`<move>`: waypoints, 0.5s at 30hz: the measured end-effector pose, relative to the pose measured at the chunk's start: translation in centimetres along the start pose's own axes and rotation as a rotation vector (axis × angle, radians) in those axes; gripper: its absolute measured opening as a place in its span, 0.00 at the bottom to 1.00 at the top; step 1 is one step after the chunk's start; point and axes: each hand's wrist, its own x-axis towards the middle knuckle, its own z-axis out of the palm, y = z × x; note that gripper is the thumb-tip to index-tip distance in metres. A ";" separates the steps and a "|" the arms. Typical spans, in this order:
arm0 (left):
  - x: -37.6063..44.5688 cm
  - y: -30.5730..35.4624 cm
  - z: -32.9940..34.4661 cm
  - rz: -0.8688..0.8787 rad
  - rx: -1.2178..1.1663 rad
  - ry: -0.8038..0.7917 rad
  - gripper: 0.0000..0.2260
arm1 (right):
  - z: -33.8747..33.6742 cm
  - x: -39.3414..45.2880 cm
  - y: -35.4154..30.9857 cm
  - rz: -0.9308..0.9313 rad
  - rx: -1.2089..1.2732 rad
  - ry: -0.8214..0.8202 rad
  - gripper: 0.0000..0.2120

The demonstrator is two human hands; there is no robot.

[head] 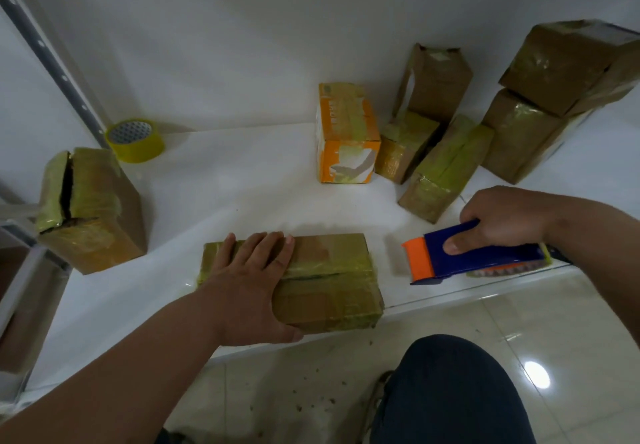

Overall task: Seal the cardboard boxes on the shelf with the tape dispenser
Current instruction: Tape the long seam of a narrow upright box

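A flat cardboard box [332, 284], wrapped in yellowish tape, lies at the front edge of the white shelf [221, 194]. My left hand [249, 277] rests on its left half with straight fingers on top and the thumb along the near side. My right hand [502, 218] grips the handle of a blue and orange tape dispenser [481, 256], which hovers just right of the box, orange end toward it and apart from it. At the far left stands a box [93, 211] whose top seam gapes open.
A spare roll of yellow tape [135, 139] sits at the back left by the metal upright. An orange box [346, 135] and several taped brown boxes [446, 163] crowd the back right, two stacked. My knee and tiled floor lie below the shelf edge.
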 end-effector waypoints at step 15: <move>-1.5 0.9 -1.6 -0.061 0.121 0.025 0.54 | 2.3 1.4 -7.2 -0.009 -0.279 0.074 0.23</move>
